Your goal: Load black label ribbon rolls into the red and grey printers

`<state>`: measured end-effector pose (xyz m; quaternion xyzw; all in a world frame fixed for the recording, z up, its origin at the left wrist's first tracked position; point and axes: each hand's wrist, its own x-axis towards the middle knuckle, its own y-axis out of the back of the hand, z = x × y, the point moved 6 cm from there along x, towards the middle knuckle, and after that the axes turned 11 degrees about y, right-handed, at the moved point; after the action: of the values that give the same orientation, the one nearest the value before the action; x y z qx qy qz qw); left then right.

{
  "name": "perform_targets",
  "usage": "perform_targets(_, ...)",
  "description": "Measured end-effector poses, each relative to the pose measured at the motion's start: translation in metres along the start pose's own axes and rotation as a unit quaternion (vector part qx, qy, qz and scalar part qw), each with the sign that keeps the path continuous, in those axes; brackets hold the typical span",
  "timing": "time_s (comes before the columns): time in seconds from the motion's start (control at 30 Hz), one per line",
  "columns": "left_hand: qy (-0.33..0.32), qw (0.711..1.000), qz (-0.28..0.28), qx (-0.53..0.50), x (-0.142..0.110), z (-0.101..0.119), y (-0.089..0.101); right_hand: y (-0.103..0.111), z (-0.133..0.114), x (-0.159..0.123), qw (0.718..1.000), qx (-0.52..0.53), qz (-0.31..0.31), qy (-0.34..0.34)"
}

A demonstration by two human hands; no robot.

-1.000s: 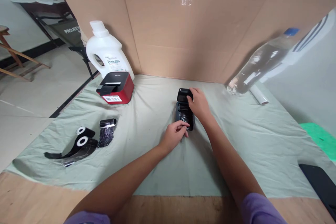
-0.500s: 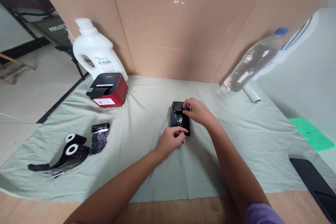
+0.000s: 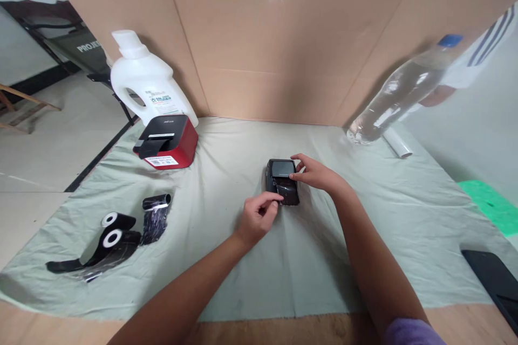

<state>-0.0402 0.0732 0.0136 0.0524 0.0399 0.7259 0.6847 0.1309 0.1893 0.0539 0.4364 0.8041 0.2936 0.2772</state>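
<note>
A small black device (image 3: pixel 282 168) with a greyish screen at its far end lies on the cloth before me. Shiny black film (image 3: pixel 287 192) covers its near part. At the near left corner of that film, my left hand (image 3: pixel 259 214) is closed, thumb and forefinger pinched together at the film's edge. My right hand (image 3: pixel 313 172) holds the device's far right side between thumb and forefinger, the other fingers partly hidden. To the left lie black film rolls (image 3: pixel 117 229) with white cores and loose tails, beside a dark roll with crinkled film (image 3: pixel 156 215).
A red and black printer (image 3: pixel 172 143) stands before a white detergent bottle (image 3: pixel 141 78) at the left. A clear bottle (image 3: pixel 399 94) leans on the cardboard (image 3: pixel 243 43) at the right, near a white tube (image 3: pixel 399 143). A phone (image 3: pixel 491 275) and green mat (image 3: pixel 488 205) lie at right. Part of another person shows behind the bottle.
My right hand has shifted off the screen to the device's right side, leaving the screen uncovered. My left hand has drawn slightly left. The view has shifted a little.
</note>
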Motion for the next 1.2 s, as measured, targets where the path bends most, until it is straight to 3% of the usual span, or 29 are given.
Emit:
perform_targets(0.1, 0.011, 0.999, 0.036, 0.018, 0.020, -0.002, 0.013, 0.003, -0.001, -0.003, 1.000, 0.014, -0.015, -0.006)
perform_targets(0.3, -0.002, 0.971, -0.029, 0.237, 0.041, -0.007, 0.017, 0.002, 0.005, -0.003, 0.996, 0.069, -0.049, -0.037)
perform_targets(0.43, 0.027, 0.954, -0.021, 0.299, 0.043, -0.010, 0.020, -0.007, 0.006, -0.002, 0.991, 0.106, -0.058, -0.064)
perform_targets(0.63, 0.024, 0.958, -0.011, 0.287, 0.046, -0.010, 0.019, -0.013, -0.006, -0.005, 0.994, 0.090, -0.004, -0.068)
perform_targets(0.97, -0.022, 0.950, -0.005, 0.313, 0.036, -0.010, 0.018, -0.016, 0.009, -0.013, 0.976, 0.192, -0.045, -0.087)
perform_targets(1.2, -0.006, 0.964, 0.005, 0.266, 0.040, -0.011, 0.020, -0.019, 0.014, -0.013, 0.965, 0.241, -0.032, -0.102)
